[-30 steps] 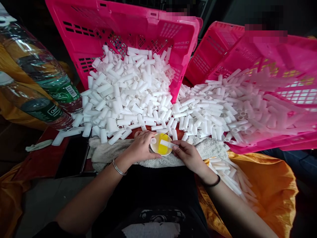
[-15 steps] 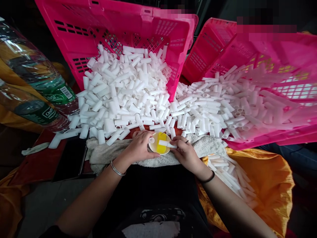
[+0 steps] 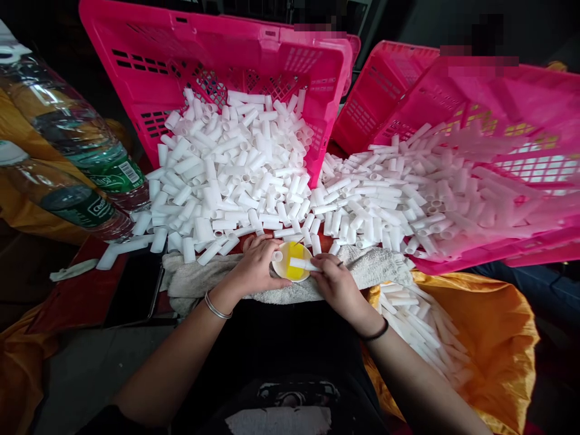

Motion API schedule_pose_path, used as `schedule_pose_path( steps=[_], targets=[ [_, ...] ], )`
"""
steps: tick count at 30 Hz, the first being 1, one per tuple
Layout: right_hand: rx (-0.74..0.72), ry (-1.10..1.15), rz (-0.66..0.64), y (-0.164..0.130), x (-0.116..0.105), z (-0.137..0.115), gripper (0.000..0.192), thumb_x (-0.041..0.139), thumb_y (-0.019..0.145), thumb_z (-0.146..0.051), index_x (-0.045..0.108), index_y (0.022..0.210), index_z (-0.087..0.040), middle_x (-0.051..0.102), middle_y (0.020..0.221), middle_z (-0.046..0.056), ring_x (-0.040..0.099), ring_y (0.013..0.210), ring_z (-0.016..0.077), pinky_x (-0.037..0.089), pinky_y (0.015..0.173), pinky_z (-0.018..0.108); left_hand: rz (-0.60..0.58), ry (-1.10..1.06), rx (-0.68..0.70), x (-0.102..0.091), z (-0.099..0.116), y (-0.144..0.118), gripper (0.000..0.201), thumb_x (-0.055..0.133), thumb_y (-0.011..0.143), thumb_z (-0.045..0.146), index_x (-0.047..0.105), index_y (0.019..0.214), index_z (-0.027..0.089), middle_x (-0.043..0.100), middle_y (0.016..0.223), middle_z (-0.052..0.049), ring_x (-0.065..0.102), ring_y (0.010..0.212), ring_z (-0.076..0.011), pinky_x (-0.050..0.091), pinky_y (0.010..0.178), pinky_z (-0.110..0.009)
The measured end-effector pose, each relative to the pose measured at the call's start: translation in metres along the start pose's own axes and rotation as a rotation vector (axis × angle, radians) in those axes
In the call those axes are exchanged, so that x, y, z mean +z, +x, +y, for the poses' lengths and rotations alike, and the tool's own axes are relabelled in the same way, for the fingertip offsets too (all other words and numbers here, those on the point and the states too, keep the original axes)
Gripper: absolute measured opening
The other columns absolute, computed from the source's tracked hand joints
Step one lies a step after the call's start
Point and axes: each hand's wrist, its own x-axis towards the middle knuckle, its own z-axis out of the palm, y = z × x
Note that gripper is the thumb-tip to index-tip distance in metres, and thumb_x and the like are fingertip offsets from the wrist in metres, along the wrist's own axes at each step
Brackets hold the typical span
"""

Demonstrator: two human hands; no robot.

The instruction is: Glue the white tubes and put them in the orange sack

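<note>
A small round white dish (image 3: 280,267) with a yellow patch (image 3: 295,254) in its middle sits between my hands on a folded grey towel (image 3: 367,266). My left hand (image 3: 258,264) curls at the dish's left side, its thumb along the near rim. The open end of a short white tube (image 3: 277,257) shows at its fingers. Pinched in my right hand (image 3: 334,278) is another white tube (image 3: 299,263), lying level over the yellow patch with its free end pointing left. Whether that tube touches the yellow surface I cannot tell.
Two tipped pink crates (image 3: 217,30) (image 3: 457,96) spill heaps of white tubes (image 3: 244,163) toward me. Plastic bottles (image 3: 104,163) and a dark phone-like slab (image 3: 133,290) are at left. An orange sack (image 3: 498,326) at right holds longer white pieces (image 3: 417,320).
The view has shifted slightly, so the crates and bottles appear lower and farther right. The right hand's tube seems a little more level; both hands keep nearly the same places around the dish.
</note>
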Motion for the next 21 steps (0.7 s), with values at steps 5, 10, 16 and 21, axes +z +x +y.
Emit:
schedule_pose_path(
  steps=[5, 10, 16, 21],
  targets=[
    [-0.082, 0.080, 0.171, 0.000, -0.002, -0.007, 0.014, 0.057, 0.094, -0.026, 0.058, 0.108, -0.024, 0.066, 0.109, 0.011, 0.066, 0.101, 0.0231, 0.059, 0.083, 0.040, 0.160, 0.051, 0.092, -0.010, 0.004, -0.002, 0.021, 0.046, 0.094, 0.035, 0.051, 0.105, 0.018, 0.060, 0.116, -0.016, 0.053, 0.119, -0.0318, 0.041, 0.104, -0.054],
    [0.167, 0.403, 0.127, 0.007, -0.017, -0.039, 0.025, 0.057, 0.095, -0.042, 0.057, 0.112, -0.024, 0.068, 0.099, 0.007, 0.064, 0.076, 0.0165, 0.056, 0.064, 0.030, 0.122, 0.018, 0.197, -0.033, 0.027, -0.002, 0.022, 0.044, 0.098, 0.023, 0.053, 0.118, 0.018, 0.066, 0.101, -0.011, 0.064, 0.091, -0.0237, 0.056, 0.080, -0.039],
    [0.186, 0.277, -0.060, 0.014, -0.036, -0.069, 0.028, 0.055, 0.094, -0.047, 0.063, 0.100, -0.021, 0.066, 0.083, 0.004, 0.059, 0.070, 0.0154, 0.050, 0.060, 0.026, 0.108, 0.333, 0.269, -0.052, 0.061, -0.007, 0.019, 0.051, 0.098, 0.022, 0.061, 0.111, 0.014, 0.066, 0.092, -0.010, 0.063, 0.084, -0.0243, 0.057, 0.074, -0.040],
    [0.183, 0.213, -0.041, 0.019, -0.044, -0.081, 0.037, 0.045, 0.098, -0.048, 0.057, 0.077, -0.021, 0.052, 0.061, -0.001, 0.047, 0.054, 0.0123, 0.041, 0.051, 0.025, 0.017, 0.131, 0.199, -0.050, 0.088, -0.014, 0.023, 0.047, 0.100, 0.030, 0.058, 0.113, 0.014, 0.067, 0.097, -0.011, 0.065, 0.086, -0.0242, 0.057, 0.073, -0.038]
  ],
)
